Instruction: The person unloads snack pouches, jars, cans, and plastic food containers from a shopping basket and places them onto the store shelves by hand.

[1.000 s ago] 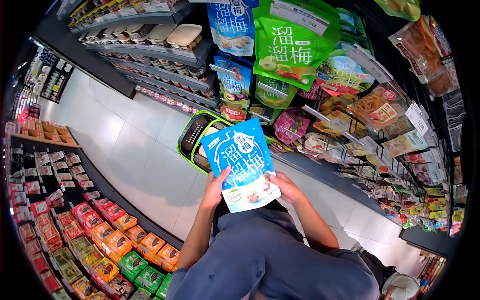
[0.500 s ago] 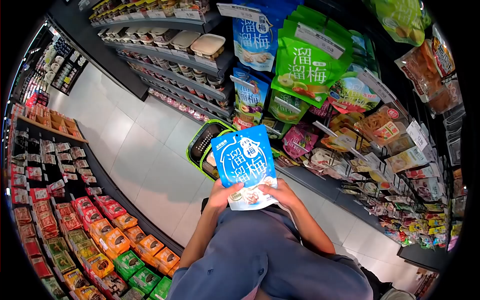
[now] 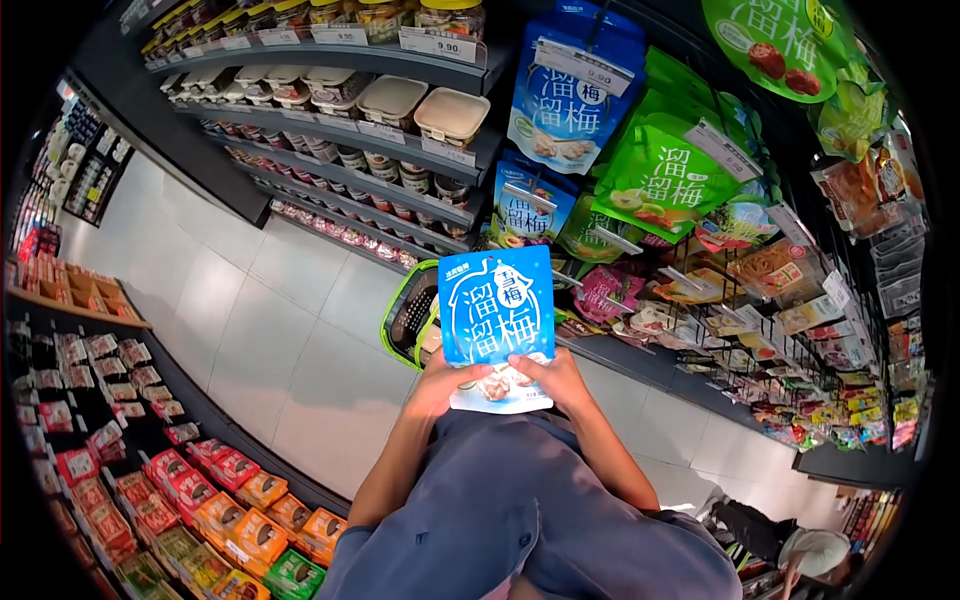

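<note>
A blue and white snack pouch [image 3: 497,320] is held upright in front of my body, its printed front facing me. My left hand [image 3: 440,385] grips its lower left side, the thumb lying across the front. On the lower right side my right hand [image 3: 555,378] grips the same pouch, thumb also on the front. The fingers behind the pouch are hidden. Just beyond it, a green-rimmed black basket [image 3: 408,315] is partly covered by the pouch.
Hanging blue pouches [image 3: 570,95] and green pouches [image 3: 675,170] fill the rack ahead and right. Shelves with lidded tubs [image 3: 452,115] stand ahead left. Boxed packets [image 3: 255,540] line the lower left. A person [image 3: 810,550] is partly visible at lower right.
The view has turned, so the racks sit differently in it. Both thumbs have moved inward across the pouch's lower front, and the pouch is now straighter.
</note>
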Tool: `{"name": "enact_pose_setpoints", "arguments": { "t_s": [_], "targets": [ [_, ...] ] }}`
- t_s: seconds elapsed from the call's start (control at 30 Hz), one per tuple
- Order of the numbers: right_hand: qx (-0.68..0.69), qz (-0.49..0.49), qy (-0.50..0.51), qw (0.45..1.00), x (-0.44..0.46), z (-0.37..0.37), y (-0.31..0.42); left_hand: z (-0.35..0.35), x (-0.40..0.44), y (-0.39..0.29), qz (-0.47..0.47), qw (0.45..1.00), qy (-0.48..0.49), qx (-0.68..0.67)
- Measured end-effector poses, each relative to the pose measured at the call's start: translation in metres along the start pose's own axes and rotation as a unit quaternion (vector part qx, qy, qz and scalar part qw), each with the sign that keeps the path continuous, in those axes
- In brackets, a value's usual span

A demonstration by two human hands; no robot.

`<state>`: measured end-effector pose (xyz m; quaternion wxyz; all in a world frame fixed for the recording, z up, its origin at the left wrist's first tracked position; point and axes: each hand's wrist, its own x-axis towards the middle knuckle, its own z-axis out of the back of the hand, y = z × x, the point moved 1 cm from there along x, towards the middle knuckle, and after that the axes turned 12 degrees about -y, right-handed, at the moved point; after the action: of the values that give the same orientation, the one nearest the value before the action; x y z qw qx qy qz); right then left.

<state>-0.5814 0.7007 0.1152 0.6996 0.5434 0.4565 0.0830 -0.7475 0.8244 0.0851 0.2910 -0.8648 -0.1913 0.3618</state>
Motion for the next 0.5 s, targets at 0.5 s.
{"name": "enact_pose_setpoints", "arguments": {
  "t_s": [0.5],
  "targets": [
    [-0.029, 0.065, -0.117, 0.991, 0.018, -0.017, 0.009, 0.01, 0.053, -0.008, -0.213, 0.903, -0.115, 0.356]
  ]
}}
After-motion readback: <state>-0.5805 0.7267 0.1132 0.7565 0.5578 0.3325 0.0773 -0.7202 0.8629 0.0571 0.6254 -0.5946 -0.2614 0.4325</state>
